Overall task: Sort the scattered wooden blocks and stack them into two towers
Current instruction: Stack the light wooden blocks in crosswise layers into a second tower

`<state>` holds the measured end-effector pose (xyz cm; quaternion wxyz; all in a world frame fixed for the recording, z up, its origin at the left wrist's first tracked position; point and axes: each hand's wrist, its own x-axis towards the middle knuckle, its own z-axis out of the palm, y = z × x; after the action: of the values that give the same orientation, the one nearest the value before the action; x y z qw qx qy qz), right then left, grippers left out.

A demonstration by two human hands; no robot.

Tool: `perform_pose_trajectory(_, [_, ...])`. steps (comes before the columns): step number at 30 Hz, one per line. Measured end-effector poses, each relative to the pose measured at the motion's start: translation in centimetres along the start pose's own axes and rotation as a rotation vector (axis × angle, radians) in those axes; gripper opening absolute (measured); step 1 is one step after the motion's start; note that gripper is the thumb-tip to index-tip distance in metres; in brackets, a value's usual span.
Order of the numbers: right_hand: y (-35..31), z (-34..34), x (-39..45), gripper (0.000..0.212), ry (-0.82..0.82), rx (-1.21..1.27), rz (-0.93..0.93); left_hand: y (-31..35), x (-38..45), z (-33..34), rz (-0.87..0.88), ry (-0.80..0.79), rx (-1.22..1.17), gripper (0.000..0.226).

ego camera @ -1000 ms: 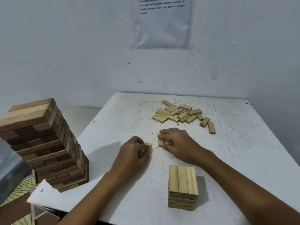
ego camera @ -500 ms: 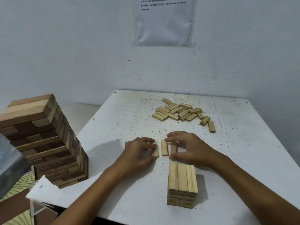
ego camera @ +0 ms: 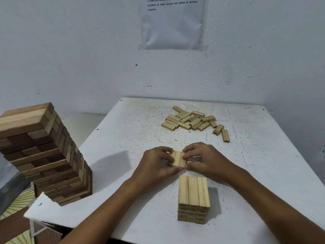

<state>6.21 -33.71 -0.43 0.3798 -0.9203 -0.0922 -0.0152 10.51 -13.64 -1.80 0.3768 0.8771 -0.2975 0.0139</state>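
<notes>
White speckled table [ego camera: 263, 155], pale wall [ego camera: 70, 50], taped paper notice [ego camera: 173, 25]

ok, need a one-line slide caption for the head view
Both hands, left hand and right hand, press three pale blocks together on the white table, behind the small tower.

A white table [ego camera: 123, 138], speckled with dark flecks, stands against the wall. A short tower of pale wooden blocks [ego camera: 193, 199] stands on it near the front edge, three blocks across its top layer. Just behind that tower lies a flat row of pale blocks [ego camera: 178, 159], side by side. Farther behind it, toward the wall, a loose heap of pale blocks [ego camera: 191, 120] lies scattered. Well to the tower's left, at the table's edge, stands a taller tower of darker, mixed-brown blocks [ego camera: 44, 152].
</notes>
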Motion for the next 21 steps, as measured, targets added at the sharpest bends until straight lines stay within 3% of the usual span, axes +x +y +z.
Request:
perform_pose_trajectory(7, [0.3, -0.1, -0.5, 0.023, 0.026, -0.175, -0.04, 0.7, 0.9, 1.6, -0.058, 0.025, -0.049, 0.076])
perform_pose_trajectory(15, [0.1, 0.9, -1.5, 0.03, 0.109, -0.131, 0.045, 0.6, 3.2, 0.2, 0.075, -0.243, -0.036, 0.08])
perform_pose_trajectory(18, [-0.5, 1.5, -1.3, 0.025, 0.31, 0.126, 0.115, 0.6, 3.0, 0.4, 0.057, -0.146, -0.247, 0.065])
perform_pose_trajectory(21, [-1.3, 1.9, -0.9, 0.039, 0.372, 0.563, 0.217, 1.3, 2.0, 1.3, -0.143, -0.021, -0.622, 0.049])
